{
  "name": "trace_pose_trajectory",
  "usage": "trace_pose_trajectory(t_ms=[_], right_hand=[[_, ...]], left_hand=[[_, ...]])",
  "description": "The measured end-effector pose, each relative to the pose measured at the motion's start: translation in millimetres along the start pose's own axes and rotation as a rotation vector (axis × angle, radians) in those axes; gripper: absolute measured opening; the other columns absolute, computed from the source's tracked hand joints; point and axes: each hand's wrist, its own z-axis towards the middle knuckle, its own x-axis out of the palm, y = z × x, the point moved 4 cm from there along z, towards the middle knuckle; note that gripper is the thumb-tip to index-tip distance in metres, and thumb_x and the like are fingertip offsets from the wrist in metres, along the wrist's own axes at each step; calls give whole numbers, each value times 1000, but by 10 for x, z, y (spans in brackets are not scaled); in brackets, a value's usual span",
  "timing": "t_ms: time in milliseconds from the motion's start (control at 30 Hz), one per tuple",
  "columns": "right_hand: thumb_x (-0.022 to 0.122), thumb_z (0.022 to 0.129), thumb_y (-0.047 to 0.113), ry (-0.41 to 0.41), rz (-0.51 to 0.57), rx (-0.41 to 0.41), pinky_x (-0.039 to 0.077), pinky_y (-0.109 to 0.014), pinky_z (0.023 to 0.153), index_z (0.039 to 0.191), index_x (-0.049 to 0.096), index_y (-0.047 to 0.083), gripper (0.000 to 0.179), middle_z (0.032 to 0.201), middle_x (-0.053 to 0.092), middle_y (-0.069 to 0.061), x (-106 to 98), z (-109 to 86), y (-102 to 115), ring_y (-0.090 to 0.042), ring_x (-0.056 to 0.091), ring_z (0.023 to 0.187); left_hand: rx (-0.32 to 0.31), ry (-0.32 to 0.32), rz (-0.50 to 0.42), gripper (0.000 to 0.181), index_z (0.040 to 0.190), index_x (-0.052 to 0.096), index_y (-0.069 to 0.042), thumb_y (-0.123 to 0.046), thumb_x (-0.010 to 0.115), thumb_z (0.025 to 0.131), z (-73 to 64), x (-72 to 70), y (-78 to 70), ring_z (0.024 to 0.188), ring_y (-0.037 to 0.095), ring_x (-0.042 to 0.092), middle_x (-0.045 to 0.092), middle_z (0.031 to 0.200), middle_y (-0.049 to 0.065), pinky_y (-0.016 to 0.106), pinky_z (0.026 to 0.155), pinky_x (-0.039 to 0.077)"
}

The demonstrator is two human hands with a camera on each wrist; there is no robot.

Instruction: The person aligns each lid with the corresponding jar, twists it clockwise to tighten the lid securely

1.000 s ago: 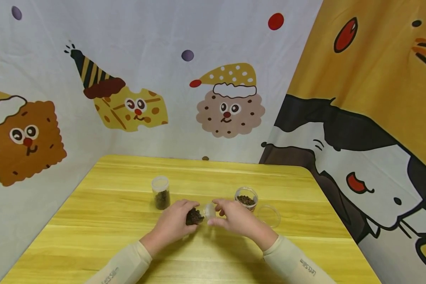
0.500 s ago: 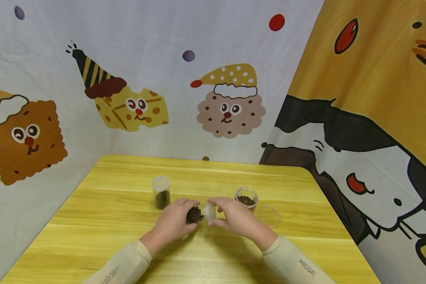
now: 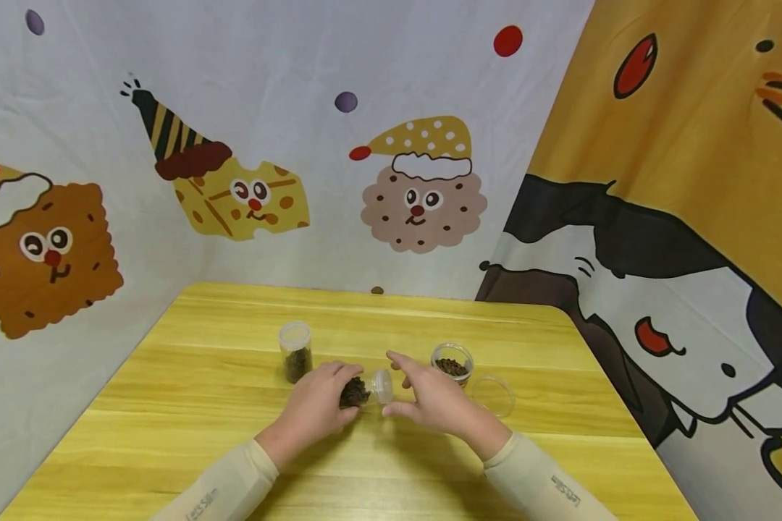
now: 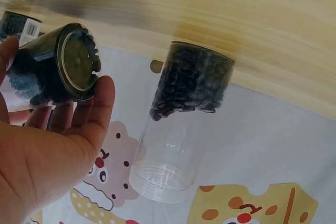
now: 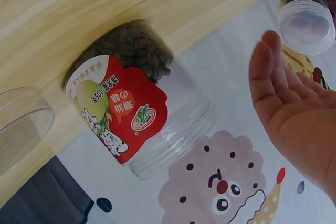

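My left hand (image 3: 316, 401) grips a small clear jar (image 3: 355, 393) of dark, bean-like pieces. The jar lies on its side, base toward the left palm, its clear lid (image 3: 383, 386) facing right. In the left wrist view, fingers and thumb wrap round this jar (image 4: 39, 74). Just right of the lid, my right hand (image 3: 433, 394) has its fingers extended and holds nothing. The right wrist view shows a gap between the fingertips (image 5: 271, 40) and the lid (image 5: 307, 26).
A similar lidded jar (image 3: 297, 358) stands upright behind the left hand, partly filled. Behind the right hand stands a wide lidless jar (image 3: 452, 366) with brown pieces and a red label (image 5: 139, 108). Its side has a clear round lid (image 3: 494, 396) lying on the wooden table (image 3: 391, 470).
My right hand's fingers have come away from the lid and spread apart. The jar in my left hand has shifted slightly left.
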Motion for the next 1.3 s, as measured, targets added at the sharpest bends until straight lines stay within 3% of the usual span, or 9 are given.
trace_pose_trajectory(t_ms=[167, 300, 467, 567, 733, 900, 1000, 1200, 1300], right_hand=[[85, 93, 36, -46, -22, -39, 61, -32, 82, 156, 54, 14, 73, 148, 67, -6, -16, -8, 15, -19, 74, 106], [76, 100, 40, -50, -16, -48, 61, -29, 78, 148, 61, 6, 60, 128, 76, -7, 9, -11, 5, -19, 75, 98], [60, 108, 49, -25, -1, -20, 62, -29, 77, 145, 62, 1, 60, 114, 78, -4, 52, -9, -32, -12, 73, 90], [62, 106, 50, -3, -4, 12, 63, -32, 80, 152, 56, 2, 67, 121, 78, -6, 58, -16, -58, -15, 75, 93], [78, 97, 45, 4, -12, 12, 64, -38, 84, 164, 41, 10, 85, 148, 67, -12, 40, -30, -74, -24, 76, 108], [84, 94, 35, -24, -35, -64, 64, -39, 88, 160, 48, 15, 78, 156, 60, -9, 33, -33, -52, -24, 75, 111], [80, 97, 39, -40, -34, -70, 63, -33, 85, 156, 54, 14, 68, 148, 67, -7, 38, -29, -48, -21, 75, 106], [62, 106, 50, -25, 9, -13, 61, -27, 76, 144, 64, 4, 60, 105, 80, -1, 64, 0, -63, -9, 73, 87], [61, 106, 52, -6, 10, 19, 62, -30, 78, 149, 60, 3, 65, 109, 81, -3, 76, 5, -74, -11, 75, 89]], left_hand=[[8, -12, -5, 66, 136, 69, -12, -33, 96, 80, 2, -35, -33, 111, 30, 73, 75, 124, 9, 50, 92, 64], [41, -31, 20, 66, 136, 69, -13, -34, 96, 79, -2, -47, -82, 108, 28, 73, 75, 123, 8, 47, 90, 64], [49, -35, 57, 67, 136, 69, -14, -36, 96, 79, -8, -24, -97, 107, 26, 72, 75, 123, 6, 43, 90, 64], [40, -30, 43, 67, 136, 69, -14, -36, 96, 79, 0, -1, -84, 108, 26, 73, 75, 124, 7, 44, 90, 64], [9, -17, 14, 65, 136, 69, -13, -33, 97, 79, 12, 25, -41, 110, 28, 73, 75, 125, 7, 47, 91, 64], [-3, -12, -1, 65, 136, 69, -13, -33, 96, 80, 10, 19, -25, 110, 28, 73, 76, 124, 7, 48, 93, 64], [9, -17, 2, 65, 137, 69, -14, -34, 96, 81, 5, 7, -40, 110, 28, 72, 75, 125, 8, 48, 92, 64], [53, -53, 56, 68, 137, 68, -15, -35, 96, 79, -25, -17, -73, 109, 27, 72, 75, 124, 6, 45, 93, 64], [52, -54, 56, 68, 137, 68, -15, -36, 97, 79, -34, -16, -70, 109, 26, 73, 75, 123, 6, 45, 92, 64]])
